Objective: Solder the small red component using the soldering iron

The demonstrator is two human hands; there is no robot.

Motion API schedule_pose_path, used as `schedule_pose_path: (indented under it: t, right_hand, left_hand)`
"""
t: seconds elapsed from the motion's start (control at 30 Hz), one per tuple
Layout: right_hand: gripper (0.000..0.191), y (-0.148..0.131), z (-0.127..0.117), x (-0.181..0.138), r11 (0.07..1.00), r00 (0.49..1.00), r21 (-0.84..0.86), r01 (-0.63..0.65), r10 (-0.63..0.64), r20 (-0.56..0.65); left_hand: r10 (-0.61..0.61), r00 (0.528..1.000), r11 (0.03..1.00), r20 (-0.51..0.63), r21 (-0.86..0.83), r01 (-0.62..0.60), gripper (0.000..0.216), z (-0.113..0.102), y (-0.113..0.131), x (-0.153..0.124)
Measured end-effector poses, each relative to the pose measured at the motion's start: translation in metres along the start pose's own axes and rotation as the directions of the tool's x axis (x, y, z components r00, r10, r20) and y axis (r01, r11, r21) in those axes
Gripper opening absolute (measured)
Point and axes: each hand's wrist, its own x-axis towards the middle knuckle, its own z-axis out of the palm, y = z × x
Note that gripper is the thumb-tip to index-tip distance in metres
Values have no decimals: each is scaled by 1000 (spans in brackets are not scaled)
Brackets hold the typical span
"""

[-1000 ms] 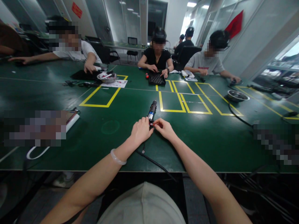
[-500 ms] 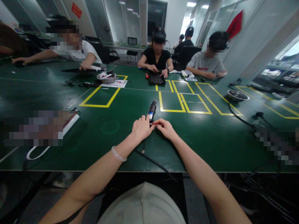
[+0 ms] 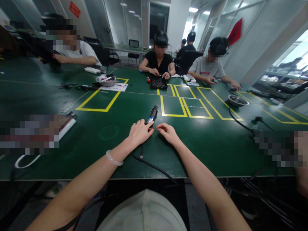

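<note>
My left hand (image 3: 140, 132) is wrapped over the rear of a slim corded electric screwdriver (image 3: 153, 113), dark and silver with a blue band. Its dark tip points away from me, up and slightly right. A small orange-red part (image 3: 151, 128) shows by my left thumb; the rest of the handle is hidden under the palm. A black cable (image 3: 154, 166) with a small metal ring runs from below my hand toward the table's near edge. Just right of the screwdriver, my right hand (image 3: 168, 133) is apart from it, fingers loosely bent and nothing visible between them.
Yellow tape rectangles (image 3: 173, 115) mark the green table (image 3: 204, 141). A bag-like item (image 3: 68, 126) lies left. Farther off are a bowl of small items (image 3: 106, 81), a black tray (image 3: 158, 84) by a co-worker, and a metal bowl (image 3: 237, 101). Other people sit opposite.
My right hand has come away from the screwdriver's rear, leaving a gap. My left hand stays on it. The camera view has shifted slightly; a co-worker at right has stretched an arm out.
</note>
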Motion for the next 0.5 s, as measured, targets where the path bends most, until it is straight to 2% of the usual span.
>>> schedule_pose_path:
  t: [0.27,0.5]
  right_hand:
    - [18,2,-3,0,1000,1000,-6,-10,10,-27]
    - [18,1,-3,0,999,1000,-35,-19,19,-17]
  left_hand:
    - [36,999,998,-7,56,-36,51,-1,-28,-7]
    - [-33,999,994,9,107,32,55,-1,-76,-13]
